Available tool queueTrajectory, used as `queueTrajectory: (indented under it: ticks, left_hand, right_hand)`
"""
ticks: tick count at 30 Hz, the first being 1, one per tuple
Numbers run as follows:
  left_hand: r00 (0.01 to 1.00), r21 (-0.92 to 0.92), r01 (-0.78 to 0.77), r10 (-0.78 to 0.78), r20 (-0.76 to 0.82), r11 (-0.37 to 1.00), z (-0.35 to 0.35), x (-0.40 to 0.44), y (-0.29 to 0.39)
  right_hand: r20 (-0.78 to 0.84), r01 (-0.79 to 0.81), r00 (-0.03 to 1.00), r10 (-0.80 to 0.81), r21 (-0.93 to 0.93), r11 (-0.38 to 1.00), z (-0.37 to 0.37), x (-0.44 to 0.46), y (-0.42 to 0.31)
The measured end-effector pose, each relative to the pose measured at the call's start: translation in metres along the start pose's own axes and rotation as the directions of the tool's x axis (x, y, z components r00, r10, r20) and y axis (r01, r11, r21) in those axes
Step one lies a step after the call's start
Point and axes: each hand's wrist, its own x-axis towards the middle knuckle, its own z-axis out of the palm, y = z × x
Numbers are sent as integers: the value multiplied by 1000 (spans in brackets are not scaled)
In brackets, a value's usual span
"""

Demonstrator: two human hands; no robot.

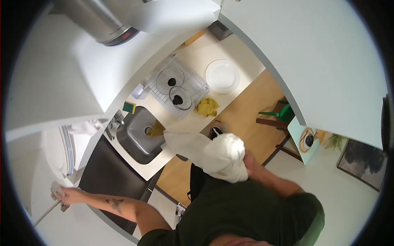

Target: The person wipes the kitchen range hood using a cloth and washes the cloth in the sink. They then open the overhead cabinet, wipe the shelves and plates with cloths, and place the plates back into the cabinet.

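Note:
My right hand [251, 165] grips a white cloth [225, 158] bunched up in front of my dark shirt. A loose, thinner part of the cloth hangs left toward the counter edge. My left hand [69, 195] reaches far out to the left, fingers closed around a small pale fitting [55, 192]. A thin pale cord [46, 214] runs up to that hand; whether it joins the fitting is too small to tell.
Below are a steel sink [141, 133], a wire dish rack [158, 78], a white plate [222, 76], a crumpled yellow cloth [208, 107] and a sponge [129, 107]. A steel kettle [98, 20] stands upper left. Stacked plates [65, 151] are at left. A green chair [283, 112] stands right.

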Motion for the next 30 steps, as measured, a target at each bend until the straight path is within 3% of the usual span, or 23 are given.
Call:
queueTrajectory:
  ticks: [1,3,4,5,6,7,8,9,10,11,13,14,15,16,17,18,20,21,23,25,27,29,30]
  left_hand:
    - [978,-188,-109,71,-198,976,-6,-42,59]
    - [976,-706,155,4,218,691,-5,-107,94]
    - [905,-686,302,28,425,662,3,-179,158]
    - [696,-540,517,41,717,665,17,-245,175]
    - [377,-347,132,277,884,929,32,-321,171]
    - [-141,-54,701,212,967,711,47,-396,179]
    - [-456,210,846,461,761,491,70,-469,189]
    - [-543,216,714,333,771,666,78,-537,202]
    - [-505,145,719,369,780,680,91,-600,198]
    - [-565,336,688,183,805,643,105,-652,198]
    - [-627,583,600,-130,768,548,140,-724,193]
    - [-625,646,553,-251,739,525,156,-752,191]
    - [-628,654,560,-254,735,509,167,-783,185]
    - [-246,494,478,-430,869,726,177,-814,179]
    - [193,378,271,-435,880,885,180,-828,180]
    - [186,383,275,-440,879,882,184,-841,181]
    - [460,127,545,-422,781,829,186,-842,188]
    - [455,130,550,-427,781,825,187,-842,183]
    - [-184,472,619,-467,865,628,193,-833,176]
    - [-154,373,636,-363,919,675,179,-810,194]
    - [-101,255,649,-251,963,717,156,-760,223]
    - [90,-42,452,2,996,891,126,-700,253]
    - [102,-48,439,3,995,897,106,-670,254]
  right_hand:
    - [-185,22,982,-36,-76,997,-20,-9,-3]
    - [-76,3,997,0,38,999,-53,-28,-11]
    - [-82,-1,997,3,32,999,-63,-35,-15]
    - [-132,31,991,-27,29,999,-73,-43,-23]
    - [-179,60,982,-55,20,998,-83,-53,-30]
    - [-189,52,981,-49,10,999,-94,-62,-36]
    - [-400,84,912,-89,-31,996,-104,-74,-43]
    - [-587,108,798,-137,-84,991,-114,-87,-50]
    - [-649,156,730,-216,-150,976,-125,-107,-57]
    - [-699,201,651,-296,-218,955,-135,-131,-63]
    - [-558,323,760,-334,-122,938,-163,-181,-67]
    - [-577,348,737,-351,-122,930,-177,-207,-61]
    - [-595,372,715,-368,-122,920,-187,-226,-59]
    - [-635,386,675,-376,-131,913,-194,-242,-56]
    - [-678,388,635,-370,-133,912,-201,-252,-53]
    - [-716,389,599,-359,-132,912,-208,-262,-48]
    - [-766,379,546,-338,-134,915,-218,-268,-42]
    - [-782,363,531,-327,-139,921,-220,-267,-42]
    - [-798,320,511,-321,-170,932,-226,-260,-44]
    - [-799,269,505,-326,-213,939,-232,-248,-48]
    - [-809,-4,300,-506,-532,847,-106,-179,-79]
    - [-616,272,611,-497,-426,863,-120,-168,-97]
    - [-522,230,714,-466,-454,861,-114,-157,-100]
